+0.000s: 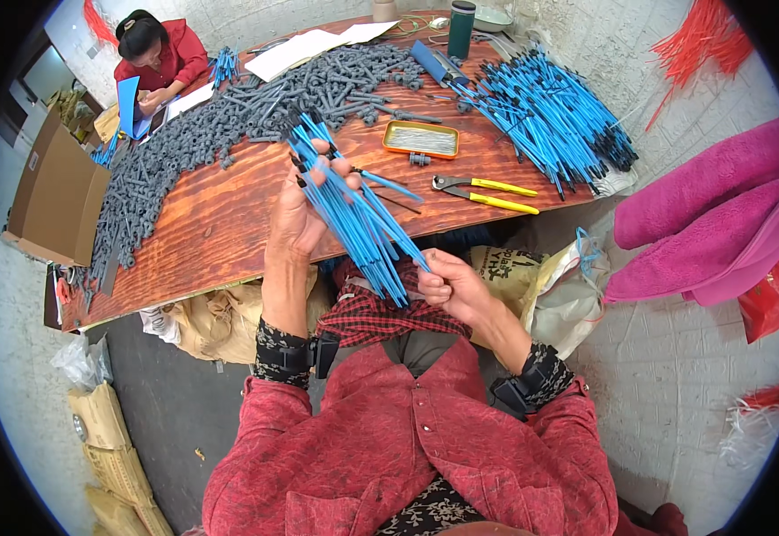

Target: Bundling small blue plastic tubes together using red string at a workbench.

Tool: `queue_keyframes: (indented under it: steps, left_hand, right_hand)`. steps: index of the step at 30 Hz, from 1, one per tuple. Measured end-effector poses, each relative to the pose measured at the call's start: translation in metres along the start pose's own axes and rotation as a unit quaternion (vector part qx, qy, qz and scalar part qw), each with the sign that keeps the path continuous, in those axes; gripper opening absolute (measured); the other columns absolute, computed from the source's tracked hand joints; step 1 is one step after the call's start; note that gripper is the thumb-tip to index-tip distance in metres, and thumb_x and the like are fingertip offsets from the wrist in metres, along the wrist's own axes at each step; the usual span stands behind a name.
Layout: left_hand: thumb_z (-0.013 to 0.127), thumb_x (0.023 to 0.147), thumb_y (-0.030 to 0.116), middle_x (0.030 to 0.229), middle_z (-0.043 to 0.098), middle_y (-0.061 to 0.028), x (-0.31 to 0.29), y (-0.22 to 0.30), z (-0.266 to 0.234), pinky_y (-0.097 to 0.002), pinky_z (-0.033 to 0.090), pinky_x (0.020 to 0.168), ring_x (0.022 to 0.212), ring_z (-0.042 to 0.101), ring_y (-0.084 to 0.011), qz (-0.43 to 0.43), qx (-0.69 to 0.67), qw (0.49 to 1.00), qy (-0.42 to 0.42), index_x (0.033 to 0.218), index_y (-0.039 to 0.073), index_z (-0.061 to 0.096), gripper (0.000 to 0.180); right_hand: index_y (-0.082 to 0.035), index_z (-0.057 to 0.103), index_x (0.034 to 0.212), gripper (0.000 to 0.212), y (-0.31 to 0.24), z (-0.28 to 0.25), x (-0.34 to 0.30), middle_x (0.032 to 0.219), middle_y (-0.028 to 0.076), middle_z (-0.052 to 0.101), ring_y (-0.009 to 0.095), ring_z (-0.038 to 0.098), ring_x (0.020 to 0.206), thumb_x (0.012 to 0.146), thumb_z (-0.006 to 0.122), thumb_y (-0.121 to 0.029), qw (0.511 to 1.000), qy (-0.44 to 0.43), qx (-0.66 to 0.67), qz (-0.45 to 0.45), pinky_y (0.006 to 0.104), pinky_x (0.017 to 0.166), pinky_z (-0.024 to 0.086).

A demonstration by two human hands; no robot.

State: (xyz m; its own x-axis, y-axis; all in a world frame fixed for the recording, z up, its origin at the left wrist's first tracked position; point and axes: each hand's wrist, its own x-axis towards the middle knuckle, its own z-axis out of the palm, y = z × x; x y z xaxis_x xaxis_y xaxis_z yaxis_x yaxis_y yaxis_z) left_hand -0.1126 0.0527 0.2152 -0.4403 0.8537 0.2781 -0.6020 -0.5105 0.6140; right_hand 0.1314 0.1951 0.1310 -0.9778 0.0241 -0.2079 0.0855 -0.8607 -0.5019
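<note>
My left hand (298,213) is closed around a bundle of thin blue plastic tubes (358,234) with black tips, held slanting above the table's front edge. At the lower right of that bundle, my right hand (454,284) pinches the end of a blue tube. How many tubes it grips is hidden by the fingers. Right of the bundle lie pincers (487,193) with yellow handles. Beyond them sits a shallow orange tin (393,148) of thin metal pins. A large heap of similar blue tubes (541,112) covers the table's right side.
Grey plastic fittings (318,89) are piled across the back and left of the wooden table (220,241). A co-worker in red (179,49) sits at the far left, near a cardboard box (54,196). A green bottle (461,31) stands behind; a magenta towel (711,214) hangs right.
</note>
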Motion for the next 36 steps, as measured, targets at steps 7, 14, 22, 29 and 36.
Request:
queue_keyframes:
  steps: [7, 14, 22, 29, 36]
  left_hand:
    - [0.065, 0.099, 0.017, 0.116, 0.070, -0.0126, -0.008, -0.001, 0.017, -0.0511, 0.056, 0.097, 0.102, 0.070, -0.0312, -0.001, 0.025, 0.997, 0.068, 0.127, 0.014, 0.059, 0.029]
    - [0.067, 0.097, 0.011, 0.105, 0.070, -0.0128, -0.004, -0.006, 0.010, -0.0426, 0.061, 0.079, 0.089, 0.071, -0.0244, 0.006, 0.116, 0.986, 0.118, 0.129, 0.011, 0.057, 0.033]
    - [0.071, 0.094, 0.009, 0.100, 0.071, -0.0152, -0.018, -0.009, 0.056, -0.0385, 0.059, 0.072, 0.077, 0.067, -0.0190, 0.073, 0.154, 0.980, 0.103, 0.123, 0.005, 0.057, 0.033]
    - [0.078, 0.085, 0.028, 0.124, 0.065, -0.0274, -0.046, -0.008, 0.084, -0.0439, 0.055, 0.096, 0.107, 0.069, -0.0314, 0.007, 0.163, 0.984, -0.069, 0.132, -0.001, 0.052, 0.061]
    - [0.053, 0.102, 0.043, 0.121, 0.067, -0.0264, -0.041, -0.005, 0.053, -0.0455, 0.054, 0.098, 0.114, 0.067, -0.0373, -0.065, 0.122, 0.990, -0.028, 0.138, -0.003, 0.050, 0.059]
  right_hand:
    - [-0.009, 0.057, 0.107, 0.017, 0.012, 0.000, 0.001, 0.069, -0.005, 0.041, 0.003, 0.035, 0.055, 0.108, 0.050, -0.025, 0.996, -0.034, 0.077, 0.033, 0.0180, 0.048, 0.029]
    - [-0.008, 0.058, 0.104, 0.020, 0.033, 0.016, -0.007, 0.070, -0.001, 0.048, 0.011, 0.043, 0.054, 0.107, 0.050, -0.026, 0.987, 0.056, -0.140, -0.052, 0.0256, 0.051, 0.035]
    - [-0.005, 0.060, 0.125, 0.057, -0.026, 0.059, -0.002, 0.120, 0.018, 0.062, 0.038, 0.061, 0.113, 0.086, 0.075, -0.044, 0.542, 0.147, -0.701, -0.438, 0.0444, 0.092, 0.050]
    - [-0.003, 0.048, 0.142, 0.088, -0.023, 0.082, 0.030, 0.138, 0.015, 0.050, 0.029, 0.053, 0.125, 0.072, 0.090, -0.035, 0.814, -0.111, -0.560, -0.108, 0.0412, 0.109, 0.040]
    - [0.000, 0.050, 0.138, 0.072, 0.010, 0.065, 0.064, 0.127, 0.013, 0.057, 0.022, 0.057, 0.119, 0.081, 0.086, -0.022, 0.859, -0.061, -0.471, -0.191, 0.0374, 0.102, 0.046]
